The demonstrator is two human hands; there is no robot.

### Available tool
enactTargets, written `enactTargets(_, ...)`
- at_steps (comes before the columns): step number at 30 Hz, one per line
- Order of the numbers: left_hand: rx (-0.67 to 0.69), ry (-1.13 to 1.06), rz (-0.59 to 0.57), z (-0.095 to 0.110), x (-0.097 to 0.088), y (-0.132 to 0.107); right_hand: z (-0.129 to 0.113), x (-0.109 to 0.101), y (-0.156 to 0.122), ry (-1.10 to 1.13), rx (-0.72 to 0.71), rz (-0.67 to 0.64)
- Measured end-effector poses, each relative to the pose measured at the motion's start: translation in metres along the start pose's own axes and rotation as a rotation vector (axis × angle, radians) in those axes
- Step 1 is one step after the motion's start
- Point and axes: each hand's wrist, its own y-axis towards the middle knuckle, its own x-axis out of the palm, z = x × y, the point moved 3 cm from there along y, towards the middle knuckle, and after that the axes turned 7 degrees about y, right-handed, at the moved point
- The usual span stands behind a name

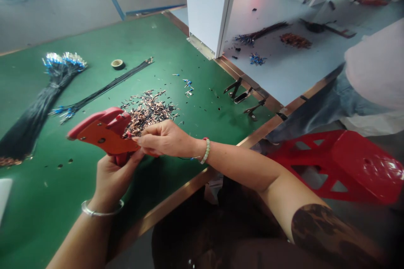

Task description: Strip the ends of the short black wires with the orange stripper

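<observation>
Left hand (112, 176): closed around the lower handles of the red crimping tool (101, 132); a metal bangle (101, 210) is worn at the wrist.
Crimping tool: held above the near part of the green bench (176, 50), with its head pointed right, towards the other hand.
Right hand (164, 138): fingertips are pressed together at the tool's head – what is pinched is too small to be made out. A bead bracelet (205, 151) is worn at the wrist.
Terminal pile (148, 111): loose metal pieces are heaped on the bench just behind the tool head and partly hidden by it.
Thick wire bundle (34, 109): laid at the far left, well apart from both hands, with its blue-tipped ends fanned out at the top.
Thin wire bundle (107, 86): laid diagonally beyond the pile.
Tape roll (118, 64): set flat beside the thin bundle's far end.
Clamps (244, 96): fixed along the right bench edge.
White post (208, 3): stood upright at the far corner – part of the grey bench (284, 71) behind it is blocked from view.
Red stool (341, 163): placed right of the forearm, off the bench.
Other person (375, 67): seen in part at the right edge, by the grey bench.
</observation>
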Motion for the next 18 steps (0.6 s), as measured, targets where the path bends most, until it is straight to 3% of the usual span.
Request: enactTargets(18,0.022,0.154,0.073,-0.0071,-0.0047,-0.0012,0.0019,0.0002,0.0006,0.005,0.008,0.004)
